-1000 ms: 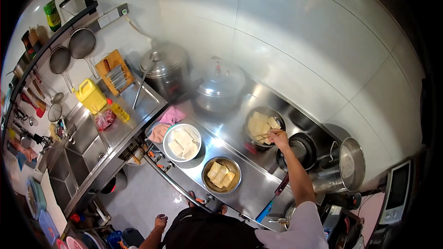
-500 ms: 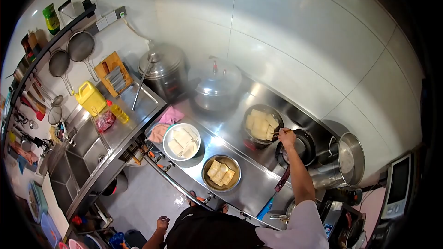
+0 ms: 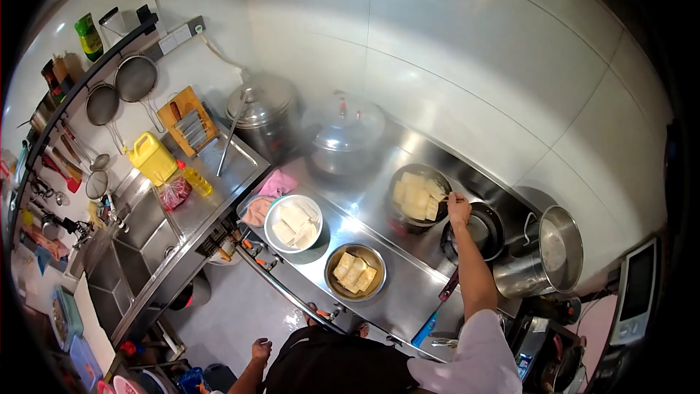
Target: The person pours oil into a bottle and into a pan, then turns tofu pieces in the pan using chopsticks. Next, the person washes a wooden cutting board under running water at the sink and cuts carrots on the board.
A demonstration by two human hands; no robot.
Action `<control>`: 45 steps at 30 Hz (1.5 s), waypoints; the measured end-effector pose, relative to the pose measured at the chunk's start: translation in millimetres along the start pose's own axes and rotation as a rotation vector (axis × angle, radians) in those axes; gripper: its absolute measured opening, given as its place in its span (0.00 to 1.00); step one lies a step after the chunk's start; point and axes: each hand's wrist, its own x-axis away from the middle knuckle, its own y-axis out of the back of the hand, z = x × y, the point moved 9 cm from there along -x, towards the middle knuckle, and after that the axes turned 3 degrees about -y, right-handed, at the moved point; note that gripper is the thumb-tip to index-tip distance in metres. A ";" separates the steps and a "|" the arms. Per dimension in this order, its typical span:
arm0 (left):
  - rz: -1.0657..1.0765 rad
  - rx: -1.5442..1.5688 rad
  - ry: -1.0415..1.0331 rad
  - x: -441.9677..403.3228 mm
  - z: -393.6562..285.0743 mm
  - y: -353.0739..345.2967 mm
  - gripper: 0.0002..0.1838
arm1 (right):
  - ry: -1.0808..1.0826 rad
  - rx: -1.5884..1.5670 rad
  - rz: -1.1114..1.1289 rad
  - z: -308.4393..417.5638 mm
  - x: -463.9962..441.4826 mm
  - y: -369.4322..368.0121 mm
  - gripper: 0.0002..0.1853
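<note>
My right hand grips what look like thin chopsticks at the right rim of a dark pan. Pale tofu slabs lie inside that pan, overlapping one another. Down by my side hangs my left hand, its fingers loosely curled with nothing visible in them. In front of me a metal bowl holds browned tofu pieces. To its left, a white bucket contains white tofu blocks. Under my right forearm sits a second, black pan.
Behind the bucket stand a lidded pressure cooker and a large steel pot, with steam around them. A tall steel pot is at the right. A blue-ended handle points toward me. The sink lies left.
The whole view has shifted slightly to the right. My right hand stays at the pan's right rim, a little higher up along it. The tofu looks much the same.
</note>
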 end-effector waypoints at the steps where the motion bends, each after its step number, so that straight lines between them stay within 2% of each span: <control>1: 0.000 -0.001 0.009 2.1 4.3 0.2 0.22 | 0.010 -0.090 -0.035 5.0 6.4 10.8 0.19; 6: 0.012 -0.034 0.067 8.0 29.0 2.1 0.22 | 0.102 -0.391 -0.326 -18.1 57.8 94.5 0.17; 7: 0.024 -0.026 0.067 6.9 31.5 2.3 0.22 | 0.159 -0.283 -0.409 -28.1 67.6 115.4 0.16; 10: 0.058 -0.088 0.083 4.2 33.1 3.0 0.21 | 0.029 -0.225 -0.432 -73.3 86.9 145.1 0.16; 13: 0.047 -0.164 -0.013 -6.2 12.3 4.5 0.20 | 0.016 -0.077 -0.271 -96.7 86.7 145.9 0.17; 16: 0.066 -0.246 -0.162 -16.6 -17.0 -0.6 0.21 | 0.119 0.193 -0.057 -108.2 78.6 131.1 0.18; 20: 0.096 -0.228 -0.307 -8.9 -52.3 -13.8 0.23 | 0.213 0.206 0.182 -89.7 92.4 121.8 0.16; 22: 0.081 -0.183 -0.319 3.4 -57.7 -17.5 0.24 | 0.177 0.299 0.330 -91.2 96.7 116.3 0.21; 24: 0.073 -0.138 -0.320 17.3 -49.8 -14.3 0.24 | 0.276 0.304 0.381 -67.2 113.4 121.0 0.23; 27: 0.051 -0.125 -0.261 27.9 -18.5 -4.3 0.24 | 0.381 0.293 0.364 -31.1 135.8 131.9 0.22; 30: -0.018 -0.187 -0.121 36.7 35.5 26.3 0.24 | 0.484 0.238 0.209 3.9 160.5 143.8 0.19; 33: -0.095 -0.199 -0.009 50.5 79.0 58.5 0.23 | 0.410 0.133 0.120 19.6 184.0 144.1 0.17; 35: -0.176 -0.181 0.013 57.2 109.0 88.9 0.23 | 0.391 -0.048 0.099 23.7 206.0 120.6 0.14; 36: -0.188 -0.244 -0.058 48.5 121.6 96.9 0.21 | 0.388 -0.197 0.123 19.8 215.3 100.1 0.11; 37: -0.219 -0.298 -0.114 51.2 135.8 110.0 0.20 | 0.440 -0.298 0.181 33.0 232.6 76.8 0.03; 40: -0.258 -0.343 -0.043 70.5 166.8 126.6 0.16 | 0.523 -0.480 0.361 82.0 292.2 0.9 0.10; 41: -0.268 -0.289 -0.028 80.3 174.6 131.1 0.17 | 0.545 -0.443 0.413 106.7 316.9 -18.9 0.11; 45: -0.339 -0.015 0.045 119.7 205.6 159.4 0.19 | 0.614 -0.493 0.750 217.9 444.7 -110.4 0.07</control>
